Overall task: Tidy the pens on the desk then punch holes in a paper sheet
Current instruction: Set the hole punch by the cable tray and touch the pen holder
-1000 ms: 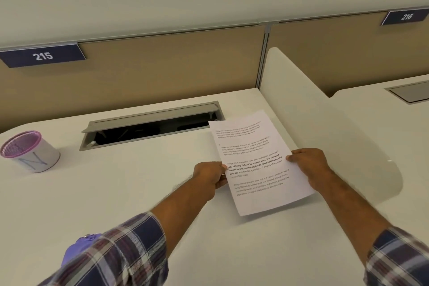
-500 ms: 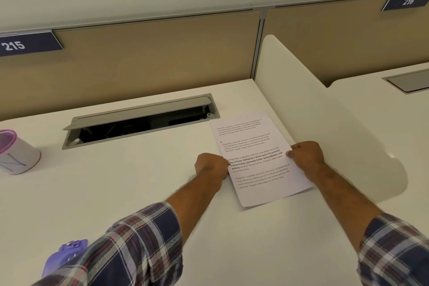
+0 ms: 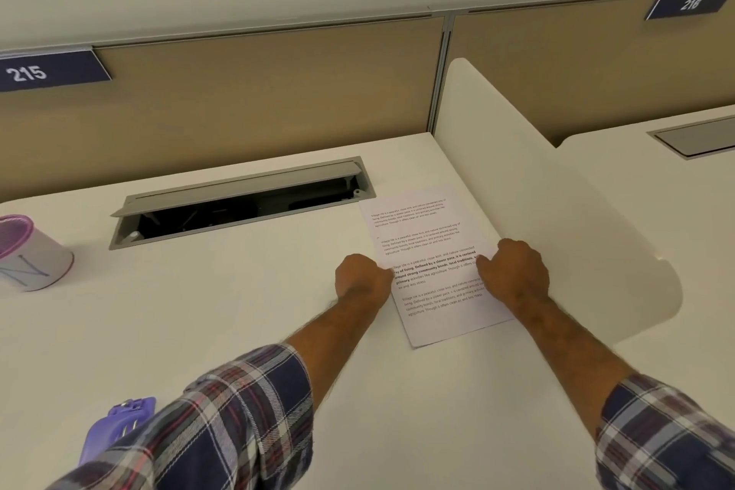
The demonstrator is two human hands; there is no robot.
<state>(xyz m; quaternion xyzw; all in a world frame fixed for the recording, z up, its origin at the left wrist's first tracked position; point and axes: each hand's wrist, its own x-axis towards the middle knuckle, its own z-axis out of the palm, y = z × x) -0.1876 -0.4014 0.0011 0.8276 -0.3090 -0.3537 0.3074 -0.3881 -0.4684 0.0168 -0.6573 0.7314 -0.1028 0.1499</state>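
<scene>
A printed paper sheet (image 3: 427, 233) lies on the white desk (image 3: 199, 314) at the right, close to the divider. My left hand (image 3: 362, 279) pinches its left edge with curled fingers. On the sheet's right edge, my right hand (image 3: 516, 270) grips with the thumb on top of the text. A purple hole punch (image 3: 119, 426) sits near the desk's front left, partly hidden by my left sleeve. A white cup with a purple rim (image 3: 30, 255) stands at the far left; I cannot see any pens in it from here.
An open grey cable hatch (image 3: 238, 203) is set into the desk behind the sheet's left side. A cream divider panel (image 3: 537, 187) rises just right of the sheet. A tan partition runs along the back.
Both hands have lowered the sheet from a raised, tilted hold until it lies flat on the desk. The view has shifted slightly.
</scene>
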